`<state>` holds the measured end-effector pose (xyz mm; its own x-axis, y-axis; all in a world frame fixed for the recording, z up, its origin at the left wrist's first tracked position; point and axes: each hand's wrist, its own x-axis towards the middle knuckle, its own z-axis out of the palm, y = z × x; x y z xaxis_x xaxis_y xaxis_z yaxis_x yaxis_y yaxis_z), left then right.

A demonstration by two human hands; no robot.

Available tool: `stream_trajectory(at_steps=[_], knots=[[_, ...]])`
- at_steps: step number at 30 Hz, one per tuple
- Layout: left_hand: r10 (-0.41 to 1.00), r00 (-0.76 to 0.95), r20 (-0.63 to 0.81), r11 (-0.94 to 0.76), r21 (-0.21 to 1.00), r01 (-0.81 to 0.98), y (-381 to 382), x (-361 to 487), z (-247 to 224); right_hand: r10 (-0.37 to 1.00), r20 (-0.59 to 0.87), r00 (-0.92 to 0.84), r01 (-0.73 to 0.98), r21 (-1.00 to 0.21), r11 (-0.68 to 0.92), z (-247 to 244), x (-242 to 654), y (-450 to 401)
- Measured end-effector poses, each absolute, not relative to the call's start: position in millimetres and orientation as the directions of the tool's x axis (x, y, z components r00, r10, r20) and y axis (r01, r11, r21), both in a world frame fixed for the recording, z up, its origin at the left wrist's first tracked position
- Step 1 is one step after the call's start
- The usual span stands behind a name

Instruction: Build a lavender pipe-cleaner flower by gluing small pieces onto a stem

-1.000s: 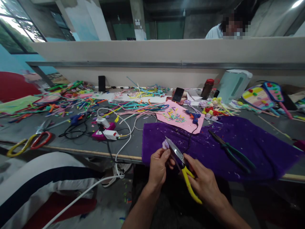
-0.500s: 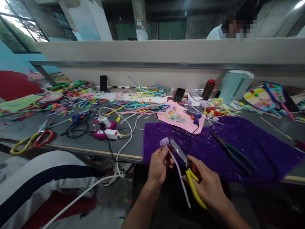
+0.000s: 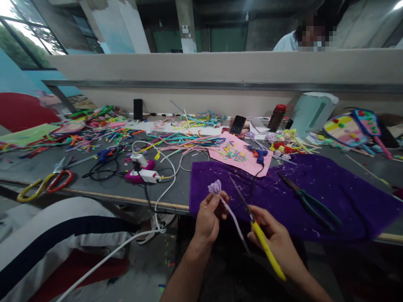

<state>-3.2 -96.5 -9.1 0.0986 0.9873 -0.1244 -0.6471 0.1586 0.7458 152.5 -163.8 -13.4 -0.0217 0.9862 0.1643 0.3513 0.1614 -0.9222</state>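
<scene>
Between the thumb and fingers of my left hand (image 3: 210, 216) is a lilac pipe-cleaner flower (image 3: 215, 187), its looped head upright above the fingertips. A long pale stem (image 3: 233, 218) trails from it down to the right. My right hand (image 3: 270, 230) grips a pair of scissors (image 3: 261, 239) with yellow on the handle. Their blades point up and left, apart from the flower, and look nearly edge-on. Under and beyond both hands lies a purple cloth (image 3: 208, 171) dotted with small scraps. Green-handled pliers (image 3: 310, 201) rest on it at the right.
A glue gun (image 3: 258, 154) lies on a pink sheet (image 3: 220, 156) with cut bits. Further left are a power strip (image 3: 143, 175), a white cable (image 3: 171, 180), another glue gun (image 3: 103, 155) and red-and-yellow scissors (image 3: 59, 181). A seated person's leg (image 3: 78, 222) is at the lower left.
The scissors have moved away from the flower to the right and turned edge-on, blades closer together. My left hand has turned the flower slightly, so its head stands more upright.
</scene>
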Motion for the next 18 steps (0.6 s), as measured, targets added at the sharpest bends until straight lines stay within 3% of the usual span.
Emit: stream_trajectory(at_steps=[3,9,14,18], knots=[[0.991,0.081,-0.105,0.132,0.728,-0.672,-97,0,-5,0.997,0.072,-0.011,0.116,-0.991,0.073,-9,141,-158],[0.978,0.157,-0.135,0.204,0.753,-0.625,-97,10,-6,0.989,0.134,0.061,-0.115,-0.983,0.140,-6,117,-139],[0.960,0.213,-0.182,0.277,0.737,-0.617,-94,12,-10,0.992,0.048,0.118,-0.229,-0.971,0.074,4,111,-134],[0.946,0.254,-0.201,0.319,0.710,-0.627,-93,12,-13,0.990,0.070,0.124,-0.245,-0.964,0.099,6,113,-133]])
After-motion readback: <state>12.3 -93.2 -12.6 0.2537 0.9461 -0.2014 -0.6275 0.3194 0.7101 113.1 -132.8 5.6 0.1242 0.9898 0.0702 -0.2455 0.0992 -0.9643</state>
